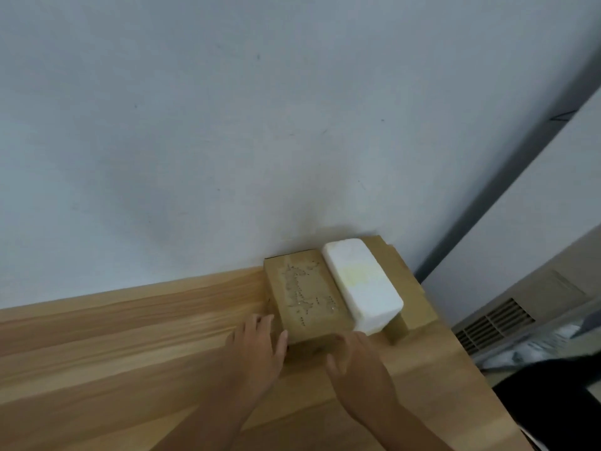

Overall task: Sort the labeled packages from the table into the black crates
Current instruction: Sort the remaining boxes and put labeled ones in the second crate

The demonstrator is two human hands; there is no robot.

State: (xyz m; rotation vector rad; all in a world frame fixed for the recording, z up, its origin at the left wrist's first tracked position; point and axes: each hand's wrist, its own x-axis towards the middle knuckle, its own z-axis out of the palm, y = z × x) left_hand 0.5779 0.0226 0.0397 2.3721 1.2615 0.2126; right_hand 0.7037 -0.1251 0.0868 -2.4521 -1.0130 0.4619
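Surface [113,353] of pale wood against a grey-white wall [227,125]; at its far right corner a brown cardboard package [304,299] beside a white foam block [361,281], left hand [260,348] and right hand [357,364] spread, touching the package

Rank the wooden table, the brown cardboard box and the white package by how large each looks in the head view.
1. wooden table: by far the largest.
2. brown cardboard box and white package: they sit side by side and look about alike, so I won't rank one over the other.
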